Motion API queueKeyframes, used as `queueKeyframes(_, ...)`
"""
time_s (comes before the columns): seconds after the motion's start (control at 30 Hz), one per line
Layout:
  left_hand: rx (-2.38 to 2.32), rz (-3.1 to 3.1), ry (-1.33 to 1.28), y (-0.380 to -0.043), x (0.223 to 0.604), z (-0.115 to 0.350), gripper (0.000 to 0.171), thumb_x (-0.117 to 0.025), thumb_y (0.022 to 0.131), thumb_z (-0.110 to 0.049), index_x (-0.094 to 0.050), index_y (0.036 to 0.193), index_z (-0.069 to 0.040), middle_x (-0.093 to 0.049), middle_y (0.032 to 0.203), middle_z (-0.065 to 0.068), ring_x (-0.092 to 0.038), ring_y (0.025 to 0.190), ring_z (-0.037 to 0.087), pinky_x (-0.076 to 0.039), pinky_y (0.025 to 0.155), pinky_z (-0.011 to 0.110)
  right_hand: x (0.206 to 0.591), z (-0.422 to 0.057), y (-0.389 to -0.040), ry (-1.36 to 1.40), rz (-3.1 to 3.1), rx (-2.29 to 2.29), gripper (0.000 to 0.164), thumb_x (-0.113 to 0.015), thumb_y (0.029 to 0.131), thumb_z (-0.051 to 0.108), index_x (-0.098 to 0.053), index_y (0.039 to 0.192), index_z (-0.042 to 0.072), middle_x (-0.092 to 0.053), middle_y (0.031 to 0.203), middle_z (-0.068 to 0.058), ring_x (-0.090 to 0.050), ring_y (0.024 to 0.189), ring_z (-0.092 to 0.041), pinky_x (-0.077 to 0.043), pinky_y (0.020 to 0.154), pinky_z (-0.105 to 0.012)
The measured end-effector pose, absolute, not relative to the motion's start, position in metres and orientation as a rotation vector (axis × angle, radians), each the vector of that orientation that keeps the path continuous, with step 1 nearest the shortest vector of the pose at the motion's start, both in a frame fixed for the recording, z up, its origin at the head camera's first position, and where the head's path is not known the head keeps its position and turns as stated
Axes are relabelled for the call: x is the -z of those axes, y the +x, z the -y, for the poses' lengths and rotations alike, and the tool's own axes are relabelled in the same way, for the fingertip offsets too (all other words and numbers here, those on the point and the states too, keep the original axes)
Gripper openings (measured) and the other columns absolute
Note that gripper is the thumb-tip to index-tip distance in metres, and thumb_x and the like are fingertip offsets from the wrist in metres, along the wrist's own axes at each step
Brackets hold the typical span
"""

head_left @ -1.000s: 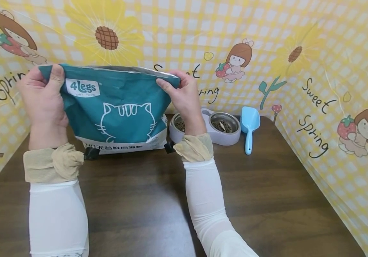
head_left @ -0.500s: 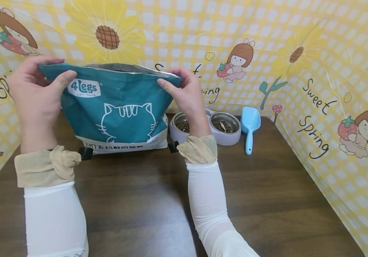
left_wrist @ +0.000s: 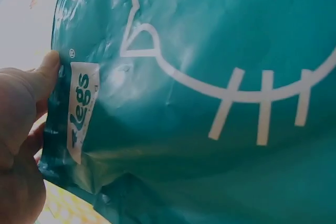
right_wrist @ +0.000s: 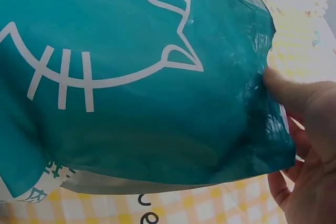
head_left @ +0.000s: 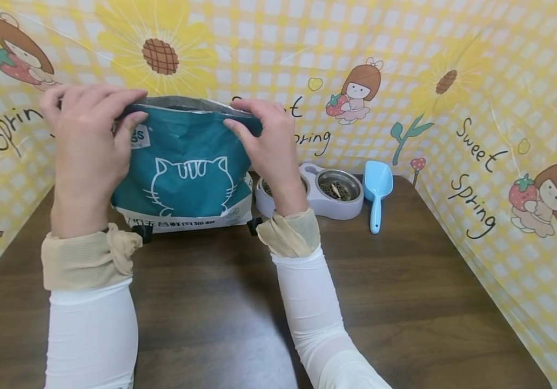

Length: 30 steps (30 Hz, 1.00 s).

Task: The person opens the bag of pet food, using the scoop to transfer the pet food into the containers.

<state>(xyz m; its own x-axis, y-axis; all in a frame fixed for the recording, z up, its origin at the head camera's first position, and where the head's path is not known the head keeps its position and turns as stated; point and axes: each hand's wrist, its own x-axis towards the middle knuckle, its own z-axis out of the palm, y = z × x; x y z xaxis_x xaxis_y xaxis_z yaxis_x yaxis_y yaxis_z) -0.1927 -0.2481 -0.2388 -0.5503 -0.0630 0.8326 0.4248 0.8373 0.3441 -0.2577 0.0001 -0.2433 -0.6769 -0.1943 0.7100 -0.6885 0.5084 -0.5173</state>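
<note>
A teal and white cat food bag [head_left: 190, 143] stands upright at the back left of the table, its torn top parted so the silvery lining shows. My left hand [head_left: 88, 138] pinches the upper left part of the rim, thumb in front, covering part of the "4Legs" label. At the upper right corner, my right hand [head_left: 275, 151] pinches the rim the same way. The left wrist view shows the left thumb [left_wrist: 48, 66] against the bag's front beside the label. In the right wrist view the right thumb [right_wrist: 286, 90] presses near the bag's edge. The bag's contents are hidden.
Right of the bag stands a pale double pet bowl [head_left: 341, 210], with brown kibble [head_left: 331, 190] in its steel dishes; my right hand partly covers one dish. Beside it lies a light blue scoop [head_left: 377, 183]. A yellow checked cloth [head_left: 268, 48] walls the table [head_left: 210, 302].
My left hand loosened at the bag's left corner, then moved right along the rim and pinched it again further in. The right hand still holds its corner, shifted slightly left.
</note>
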Motion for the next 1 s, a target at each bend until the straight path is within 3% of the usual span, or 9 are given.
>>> queueKeyframes(0.13,0.664,2.049,-0.256,-0.195,0.241,0.247,0.029,-0.065,0.108,-0.019,-0.077,0.128,-0.001,-0.074,0.122,0.029,-0.056,0.123,0.049,-0.016,0.127,0.051,0.245,0.002,-0.259,0.705,2.161,-1.066,0.03,-0.08,0.1,0.026,-0.079,0.125,0.009,-0.08,0.13,-0.006,-0.068,0.125,-0.023,-0.037,0.122,-0.037)
queueKeyframes(0.47,0.628,1.986,-0.189,-0.202,0.245,0.245,0.035,-0.063,0.108,-0.03,-0.08,0.115,0.001,-0.077,0.114,0.026,-0.057,0.113,0.048,-0.026,0.117,0.05,0.247,0.005,-0.258,0.723,2.094,-0.947,0.022,-0.079,0.1,0.024,-0.081,0.115,0.008,-0.083,0.118,-0.005,-0.069,0.114,-0.024,-0.041,0.114,-0.043)
queueKeyframes(0.57,0.613,2.006,-0.182,-0.202,0.245,0.245,0.032,-0.065,0.107,-0.027,-0.08,0.115,-0.001,-0.079,0.116,0.025,-0.06,0.114,0.047,-0.027,0.113,0.046,0.247,0.006,-0.256,0.698,2.129,-0.903,0.022,-0.077,0.101,0.025,-0.08,0.116,0.01,-0.083,0.12,-0.004,-0.069,0.115,-0.023,-0.041,0.115,-0.043)
queueKeyframes(0.83,0.499,2.131,-0.256,-0.197,0.242,0.245,0.037,-0.069,0.105,-0.029,-0.075,0.131,-0.004,-0.077,0.127,0.025,-0.061,0.123,0.047,-0.029,0.115,0.06,0.245,0.013,-0.249,0.633,2.206,-0.761,0.027,-0.072,0.105,0.031,-0.076,0.126,0.013,-0.08,0.128,-0.002,-0.067,0.124,-0.022,-0.036,0.122,-0.045)
queueKeyframes(1.0,0.536,2.107,-0.266,-0.199,0.244,0.243,0.035,-0.07,0.104,-0.028,-0.075,0.125,-0.001,-0.077,0.123,0.027,-0.06,0.119,0.047,-0.028,0.115,0.059,0.248,0.022,-0.249,0.667,2.162,-0.723,0.025,-0.071,0.106,0.031,-0.078,0.124,0.014,-0.081,0.121,0.001,-0.069,0.12,-0.02,-0.037,0.119,-0.044)
